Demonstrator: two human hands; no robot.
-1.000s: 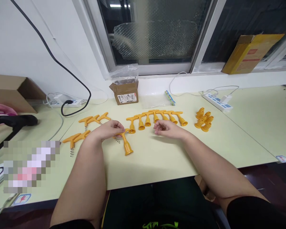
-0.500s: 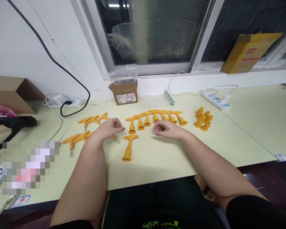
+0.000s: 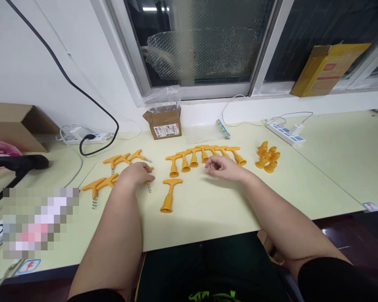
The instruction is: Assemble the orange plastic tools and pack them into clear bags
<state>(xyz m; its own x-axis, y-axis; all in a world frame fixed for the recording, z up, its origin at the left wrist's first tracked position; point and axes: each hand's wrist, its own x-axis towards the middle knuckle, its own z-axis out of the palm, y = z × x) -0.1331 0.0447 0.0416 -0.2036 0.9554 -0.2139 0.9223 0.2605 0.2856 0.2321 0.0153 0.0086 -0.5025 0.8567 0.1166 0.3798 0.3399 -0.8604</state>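
Lone sleeved corkscrew (image 3: 169, 195): lies on the table (image 3: 208, 214), T-handle away from the person, flared end toward them.
Left hand (image 3: 135, 174): to the left of the lone sleeved corkscrew and a little beyond it, thumb and fingers pinching the handle of a bare corkscrew (image 3: 149, 187) whose metal spiral shows below.
Right hand (image 3: 223, 168): to its right and beyond it, fingers slack and half curled, free of any grip, just in front of the row.
Row of sleeved corkscrews (image 3: 193, 157): seven, curving side by side beyond it, partly hidden by the right hand.
Other bare corkscrews (image 3: 94, 186): five visible, well to its left, spirals partly covered.
Loose yellow sleeves (image 3: 267, 157): clustered far to its right.
Small brown carton (image 3: 164, 122): well behind it, near the wall.
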